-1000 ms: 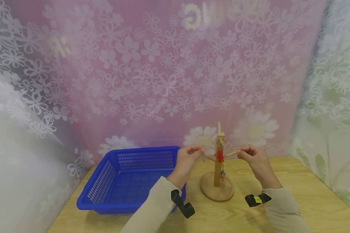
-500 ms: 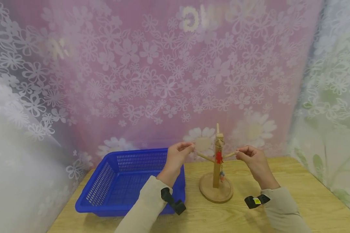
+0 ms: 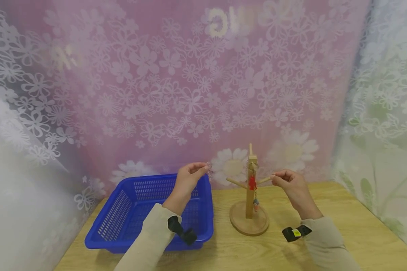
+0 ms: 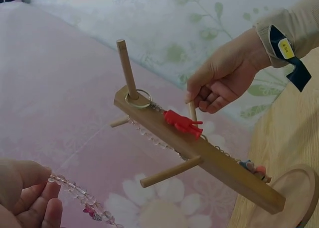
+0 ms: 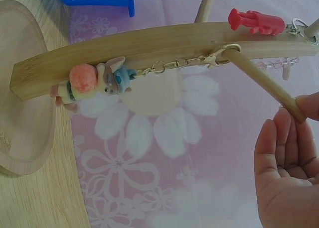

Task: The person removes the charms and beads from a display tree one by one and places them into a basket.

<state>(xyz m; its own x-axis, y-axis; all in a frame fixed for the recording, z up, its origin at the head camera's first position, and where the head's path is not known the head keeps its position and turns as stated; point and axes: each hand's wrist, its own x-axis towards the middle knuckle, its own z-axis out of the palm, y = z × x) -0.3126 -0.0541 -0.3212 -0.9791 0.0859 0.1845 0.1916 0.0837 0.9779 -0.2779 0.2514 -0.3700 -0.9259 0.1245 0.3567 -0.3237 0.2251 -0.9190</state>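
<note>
My left hand (image 3: 185,184) pinches a clear beaded bracelet (image 4: 77,190) with a pink charm on it, above the right side of the blue basket. The bracelet hangs free of the wooden peg stand (image 3: 249,201). On the right, my other hand (image 3: 293,190) pinches the tip of one of the stand's pegs (image 5: 269,86). A keychain with a small animal figure (image 5: 92,81) hangs from that peg by a gold clasp. From the upper peg hangs a red figure keychain (image 4: 182,123) on a metal ring. Another clear beaded strand (image 4: 149,136) hangs behind the post.
A blue plastic basket (image 3: 208,222) stands left of the stand on the wooden table (image 3: 257,250). The stand's bare left peg (image 3: 236,183) points toward the left hand. A floral curtain (image 3: 190,94) closes off the back.
My left hand has moved left, away from the stand's left peg, taking the bracelet off it and over the basket. The right hand stays on its peg.
</note>
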